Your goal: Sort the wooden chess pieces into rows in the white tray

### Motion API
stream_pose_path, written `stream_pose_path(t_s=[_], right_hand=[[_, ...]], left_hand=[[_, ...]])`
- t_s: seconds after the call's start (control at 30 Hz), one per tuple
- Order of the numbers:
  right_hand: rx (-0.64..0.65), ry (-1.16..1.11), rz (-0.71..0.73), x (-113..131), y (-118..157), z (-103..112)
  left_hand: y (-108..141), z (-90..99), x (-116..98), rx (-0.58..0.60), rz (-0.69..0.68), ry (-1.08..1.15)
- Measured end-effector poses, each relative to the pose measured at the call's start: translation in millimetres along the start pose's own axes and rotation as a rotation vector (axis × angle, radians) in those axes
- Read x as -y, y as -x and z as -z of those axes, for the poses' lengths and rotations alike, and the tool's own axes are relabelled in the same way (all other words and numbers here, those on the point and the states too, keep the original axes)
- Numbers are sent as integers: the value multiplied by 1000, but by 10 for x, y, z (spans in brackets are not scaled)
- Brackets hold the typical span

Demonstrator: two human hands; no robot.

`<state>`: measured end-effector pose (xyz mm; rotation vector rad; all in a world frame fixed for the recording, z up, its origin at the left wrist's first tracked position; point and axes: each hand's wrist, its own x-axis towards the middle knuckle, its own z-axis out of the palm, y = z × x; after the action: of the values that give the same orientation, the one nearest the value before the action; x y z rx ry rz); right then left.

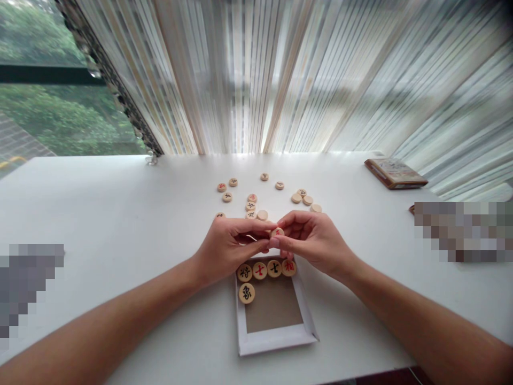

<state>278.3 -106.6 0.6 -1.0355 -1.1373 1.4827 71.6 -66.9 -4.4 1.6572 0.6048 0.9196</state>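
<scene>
Between my two hands, just above the far edge of a shallow white box (276, 338), is a round wooden piece with a red character (277, 232). My left hand (230, 246) pinches it from the left with thumb and fingertips. From the right, the thumb and fingers of my right hand (310, 238) close on the same piece. Inside the box, a row of pieces runs along the far side, from a black-marked piece (245, 272) to a red-marked piece (289, 267). Below that row, at the left, lies another black-marked piece (246, 293). Brown bottom shows beside it.
Several loose pieces are scattered on the white table (160, 214) beyond my hands, among them a red-marked one (222, 187) and a blank-faced one (262, 215). A brown-edged flat box (396, 174) lies at the back right. Striped curtains (256, 80) hang behind the table.
</scene>
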Motion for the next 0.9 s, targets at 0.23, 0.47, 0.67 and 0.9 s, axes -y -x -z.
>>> stream_pose_path(t_s=[0.23,0.47,0.67,0.9], right_hand=[[18,90,28,32,39,-21],[91,46,62,63,30,7],[96,-22,31,61,28,16],[36,-25,-34,51,29,-2]], left_hand=[[-12,16,-30,31,-123,-107],[-22,24,-23,10,-16,70],[-33,25,-28,-8,12,140],[7,-1,-21,22,27,115]])
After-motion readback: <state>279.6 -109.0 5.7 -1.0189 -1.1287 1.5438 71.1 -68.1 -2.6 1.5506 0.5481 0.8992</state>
